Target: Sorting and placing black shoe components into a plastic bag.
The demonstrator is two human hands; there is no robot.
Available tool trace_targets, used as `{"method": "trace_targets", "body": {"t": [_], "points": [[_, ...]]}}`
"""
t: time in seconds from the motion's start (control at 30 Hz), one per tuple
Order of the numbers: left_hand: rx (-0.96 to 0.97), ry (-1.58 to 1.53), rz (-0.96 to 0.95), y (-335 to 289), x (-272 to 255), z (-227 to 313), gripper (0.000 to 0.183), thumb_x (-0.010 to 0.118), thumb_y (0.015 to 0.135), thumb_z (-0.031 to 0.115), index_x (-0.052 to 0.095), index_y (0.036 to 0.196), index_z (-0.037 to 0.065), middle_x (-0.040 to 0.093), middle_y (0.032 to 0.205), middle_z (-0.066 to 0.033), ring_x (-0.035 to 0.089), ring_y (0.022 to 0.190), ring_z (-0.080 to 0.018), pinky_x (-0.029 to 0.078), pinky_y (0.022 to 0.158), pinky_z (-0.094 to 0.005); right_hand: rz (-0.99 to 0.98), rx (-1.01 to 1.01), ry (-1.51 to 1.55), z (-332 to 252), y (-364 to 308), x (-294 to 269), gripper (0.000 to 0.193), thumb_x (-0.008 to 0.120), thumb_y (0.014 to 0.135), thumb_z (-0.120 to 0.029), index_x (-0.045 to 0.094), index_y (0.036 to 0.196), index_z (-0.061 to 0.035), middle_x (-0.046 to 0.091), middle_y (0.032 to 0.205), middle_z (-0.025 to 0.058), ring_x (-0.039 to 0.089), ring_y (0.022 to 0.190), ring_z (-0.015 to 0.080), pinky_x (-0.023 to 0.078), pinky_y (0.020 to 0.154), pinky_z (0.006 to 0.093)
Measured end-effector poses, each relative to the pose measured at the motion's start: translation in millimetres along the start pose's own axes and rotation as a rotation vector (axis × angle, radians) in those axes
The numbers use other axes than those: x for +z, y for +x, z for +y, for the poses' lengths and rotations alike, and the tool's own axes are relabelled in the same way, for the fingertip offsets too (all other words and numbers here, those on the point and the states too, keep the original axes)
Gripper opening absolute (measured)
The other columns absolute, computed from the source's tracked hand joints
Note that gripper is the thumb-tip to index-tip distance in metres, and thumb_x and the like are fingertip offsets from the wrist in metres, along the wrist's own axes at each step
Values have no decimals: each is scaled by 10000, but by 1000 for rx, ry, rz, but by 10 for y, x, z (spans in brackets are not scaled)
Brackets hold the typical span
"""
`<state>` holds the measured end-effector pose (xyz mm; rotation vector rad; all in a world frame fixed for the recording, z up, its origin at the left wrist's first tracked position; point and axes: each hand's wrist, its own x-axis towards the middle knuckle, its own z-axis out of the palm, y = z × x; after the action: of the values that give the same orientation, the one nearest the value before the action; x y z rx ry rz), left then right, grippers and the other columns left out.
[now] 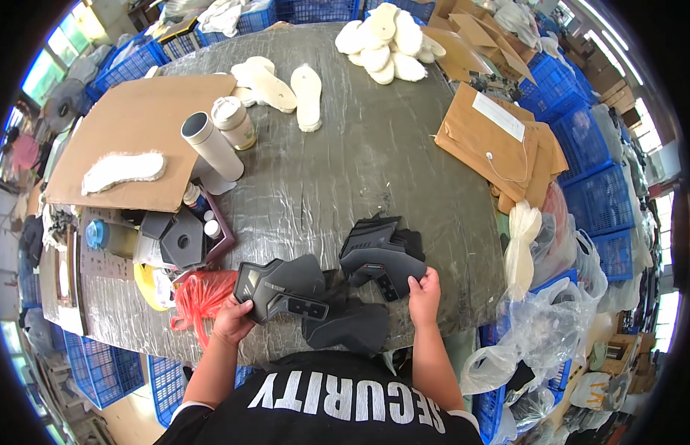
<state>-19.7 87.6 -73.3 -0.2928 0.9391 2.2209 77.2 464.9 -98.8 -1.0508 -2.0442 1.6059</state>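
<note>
My left hand (232,320) is closed on the lower left edge of a flat black shoe upper (289,282), which has a grey patch and an eyelet strip. My right hand (424,291) pinches the right edge of another black shoe upper (393,261), at the top of a small stack. Between the two, nearer to me, a plain dark upper piece (349,326) lies at the table's front edge. The undersides of the held pieces are hidden.
A red plastic bag (204,297) lies beside my left hand. A box (225,236) with bottles, a white tumbler (213,146) and cardboard (130,126) stand left. Fluffy insoles (382,44) lie far off; brown envelopes (493,141) and blue crates (597,189) are at right.
</note>
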Motion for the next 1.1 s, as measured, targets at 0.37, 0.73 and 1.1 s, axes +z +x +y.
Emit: {"method": "trace_targets", "body": {"t": [0.37, 0.73, 1.1], "points": [[-137, 152, -164, 803, 865, -214, 401, 647, 770, 30, 515, 1147, -2, 599, 1076, -92, 599, 962, -213, 476, 858, -354, -150, 420, 739, -13, 8, -115, 211, 420, 943, -157, 513, 1115, -78, 627, 969, 45, 600, 679, 129, 420, 515, 208], [211, 1426, -64, 1700, 1323, -591, 370, 668, 738, 47, 562, 1087, -17, 649, 842, -96, 609, 710, -144, 482, 630, -277, -250, 490, 1018, 145, -3, -157, 405, 405, 954, -368, 467, 1191, -45, 548, 1160, 108, 546, 1039, 262, 451, 849, 452], [196, 1174, 91, 1751, 1127, -676, 381, 707, 702, 23, 564, 1048, -48, 651, 829, -102, 609, 747, -142, 487, 681, -263, -222, 463, 986, 139, -51, -114, 287, 490, 933, -222, 475, 1178, -73, 572, 1081, 70, 594, 934, 218, 493, 795, 426]]}}
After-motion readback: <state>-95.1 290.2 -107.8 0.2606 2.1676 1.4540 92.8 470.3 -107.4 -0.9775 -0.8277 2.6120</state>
